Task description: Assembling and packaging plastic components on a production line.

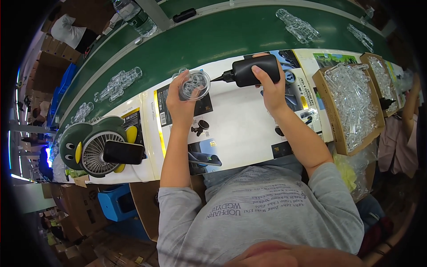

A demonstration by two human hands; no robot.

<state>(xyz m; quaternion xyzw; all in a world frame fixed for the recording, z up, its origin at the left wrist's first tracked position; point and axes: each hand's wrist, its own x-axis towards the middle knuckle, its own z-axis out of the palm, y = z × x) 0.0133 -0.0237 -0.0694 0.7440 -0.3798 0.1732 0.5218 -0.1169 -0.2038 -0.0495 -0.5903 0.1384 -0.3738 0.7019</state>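
Note:
My left hand [179,103] is closed around a transparent piece with a round rim [195,83], its round end turned up toward me. In my right hand [272,89] is a black squeeze bottle [249,72], lying sideways with my fingers wrapped round it. The bottle's thin nozzle points left, and its tip is at the right side of the round rim. Whether the tip touches the rim, I cannot tell. Below both hands lies a sheet of printed packaging card [240,129] on the table.
Transparent figures [299,26] lie on the green belt [213,42] beyond the table. At right stands a cardboard box [341,129] of small transparent parts. A penguin-shaped fan [93,147] with a black phone [123,152] is at left. A water bottle [135,18] stands far left.

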